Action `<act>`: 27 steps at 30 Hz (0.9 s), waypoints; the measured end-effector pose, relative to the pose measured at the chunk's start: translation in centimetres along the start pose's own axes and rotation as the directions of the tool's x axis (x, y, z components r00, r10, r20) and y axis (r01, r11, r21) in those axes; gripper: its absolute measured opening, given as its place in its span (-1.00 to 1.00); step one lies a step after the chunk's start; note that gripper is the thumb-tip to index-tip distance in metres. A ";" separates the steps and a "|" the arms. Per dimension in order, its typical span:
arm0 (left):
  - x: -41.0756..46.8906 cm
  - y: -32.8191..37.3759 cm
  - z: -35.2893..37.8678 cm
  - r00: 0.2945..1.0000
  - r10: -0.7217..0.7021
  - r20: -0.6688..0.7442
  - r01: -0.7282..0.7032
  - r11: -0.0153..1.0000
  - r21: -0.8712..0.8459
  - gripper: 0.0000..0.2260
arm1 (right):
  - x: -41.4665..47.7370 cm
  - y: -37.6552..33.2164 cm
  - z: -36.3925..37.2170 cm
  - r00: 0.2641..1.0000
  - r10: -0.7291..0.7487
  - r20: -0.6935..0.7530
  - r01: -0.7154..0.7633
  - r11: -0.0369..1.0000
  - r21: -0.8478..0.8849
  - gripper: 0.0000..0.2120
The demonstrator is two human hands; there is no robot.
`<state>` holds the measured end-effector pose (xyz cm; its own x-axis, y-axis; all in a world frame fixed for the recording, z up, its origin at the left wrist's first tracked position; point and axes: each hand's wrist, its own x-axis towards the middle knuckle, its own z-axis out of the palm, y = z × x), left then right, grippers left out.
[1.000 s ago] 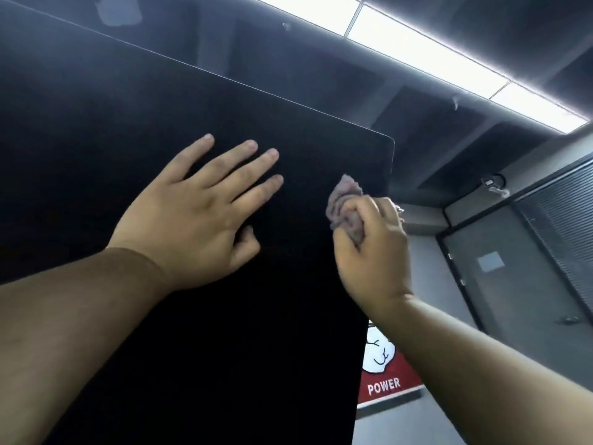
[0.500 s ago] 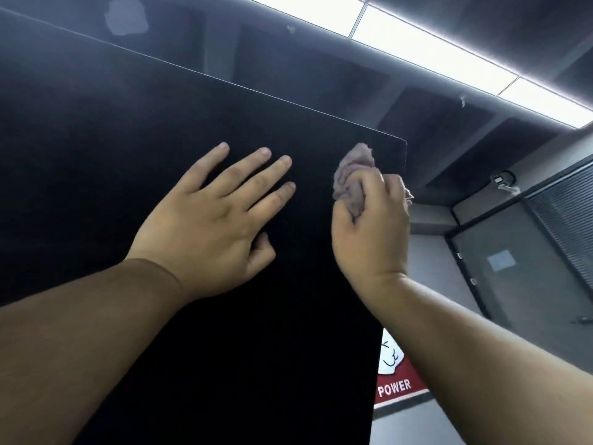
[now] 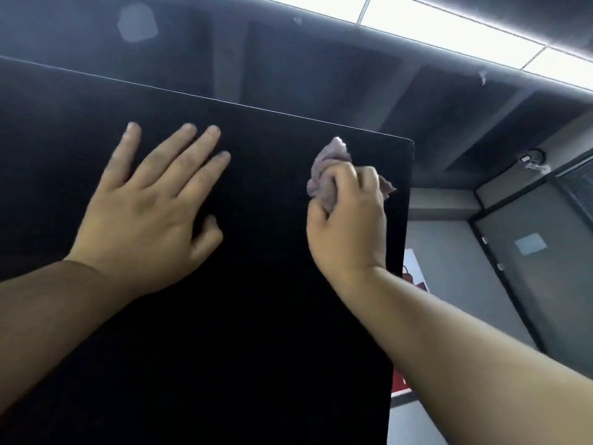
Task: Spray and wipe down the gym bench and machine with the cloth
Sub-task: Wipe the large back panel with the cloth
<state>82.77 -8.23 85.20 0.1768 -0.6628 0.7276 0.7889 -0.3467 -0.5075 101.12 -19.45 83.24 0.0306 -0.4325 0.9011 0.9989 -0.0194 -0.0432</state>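
Surface: tall black panel with a rounded top right corner. Item: pinkish-grey cloth, bunched, against the panel just below that corner. Right hand: fingers curled round the cloth. Left hand: flat on the panel, fingers straight and spread, holding nothing, apart from the cloth. Behind: lit ceiling panels; grey door; sliver of red poster beside the panel's right edge.

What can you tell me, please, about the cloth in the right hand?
The cloth is a small, soft-looking rag of pale pinkish-grey fabric, crumpled into a wad. The right hand grips it with its fingers curled round it, so only a peak above the fingers and a corner at the right show. It appears pressed against the upright black panel, near the panel's top right corner.
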 end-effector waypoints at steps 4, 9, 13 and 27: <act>-1.3 -2.4 -0.3 0.998 0.039 0.046 -0.042 0.998 0.050 -0.41 | -7.7 -0.4 -0.5 0.856 -0.374 0.357 0.348 0.928 0.137 -0.73; -1.5 -2.3 -0.3 0.999 0.019 0.049 -0.020 0.999 0.026 -0.42 | 0.5 0.6 -1.5 0.969 -0.242 -0.058 0.245 0.967 0.063 -0.80; -1.8 -2.5 -0.1 0.999 0.019 0.049 -0.019 1.000 0.007 -0.42 | 3.9 -1.7 0.0 0.979 0.180 -0.097 -0.175 0.983 0.061 -0.88; -3.5 -3.8 -1.3 0.991 0.017 0.131 -0.014 1.000 -0.026 -0.45 | 4.9 -3.2 -1.7 0.996 0.086 -0.023 -0.084 0.994 0.070 -0.86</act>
<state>78.40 -5.44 84.02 0.2658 -0.5763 0.7728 0.7705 -0.3548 -0.5296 98.06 -23.04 87.02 0.1152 -0.4534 0.8839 0.9929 0.0804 -0.0881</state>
